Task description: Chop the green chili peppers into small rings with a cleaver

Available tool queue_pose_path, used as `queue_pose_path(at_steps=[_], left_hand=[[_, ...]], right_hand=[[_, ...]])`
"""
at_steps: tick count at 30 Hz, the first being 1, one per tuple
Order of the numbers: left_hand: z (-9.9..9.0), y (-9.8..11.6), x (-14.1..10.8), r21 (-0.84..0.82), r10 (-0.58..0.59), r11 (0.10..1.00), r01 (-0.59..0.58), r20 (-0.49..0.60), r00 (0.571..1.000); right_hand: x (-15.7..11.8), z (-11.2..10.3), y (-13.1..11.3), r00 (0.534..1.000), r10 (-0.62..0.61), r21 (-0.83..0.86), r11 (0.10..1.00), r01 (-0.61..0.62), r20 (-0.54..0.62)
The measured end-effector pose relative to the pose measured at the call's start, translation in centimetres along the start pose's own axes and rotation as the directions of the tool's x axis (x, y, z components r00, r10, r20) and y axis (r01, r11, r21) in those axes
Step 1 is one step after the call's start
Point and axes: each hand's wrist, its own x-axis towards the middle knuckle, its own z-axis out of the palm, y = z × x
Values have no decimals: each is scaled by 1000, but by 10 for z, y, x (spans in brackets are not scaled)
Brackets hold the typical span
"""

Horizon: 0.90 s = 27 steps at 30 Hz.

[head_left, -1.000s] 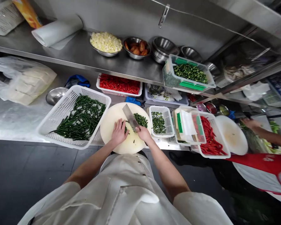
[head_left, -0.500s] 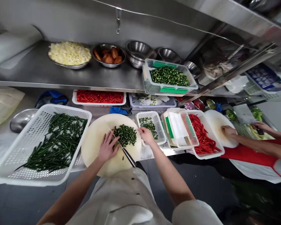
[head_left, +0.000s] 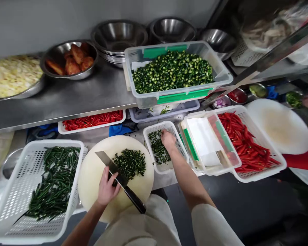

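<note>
Chopped green chillies point(head_left: 130, 164) are lying heaped on the round white board point(head_left: 89, 186), beside the knife point(head_left: 122, 180). The left hand point(head_left: 107, 188) is touching the knife's blade; whether it is gripping, I cannot tell. The right hand point(head_left: 168, 139) is resting inside a small white basket point(head_left: 180, 145), its grasp being hidden.

The grey stainless-steel bench point(head_left: 164, 181) I see over my feed carries, side by side, a large white perforated plastic basket point(head_left: 16, 201), a round off-white cutting board point(head_left: 92, 177) and a small white perforated plastic basket point(head_left: 167, 168). Above, I see a grey steel shelf point(head_left: 109, 90) bearing stacked silvery steel bowls point(head_left: 111, 56).
</note>
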Motion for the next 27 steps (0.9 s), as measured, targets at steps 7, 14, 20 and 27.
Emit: queue_pose_path(at_steps=[7, 14, 20, 27], left_hand=[[3, -9, -12, 22, -33, 999, 32, 32, 999], [4, -10, -13, 29, -25, 999, 25, 7, 1000], [-1, -7, -9, 60, 5, 998, -6, 17, 1000], [1, -6, -13, 60, -57, 997, 53, 58, 997]], right_hand=[[2, -5, 7, 999, 44, 67, 997, -44, 6], [-43, -40, -27, 858, -207, 437, 790, 430, -470], [-2, -68, -60, 869, 184, 826, 450, 340, -459], [-97, -25, -66, 958, -7, 932, 229, 281, -287]])
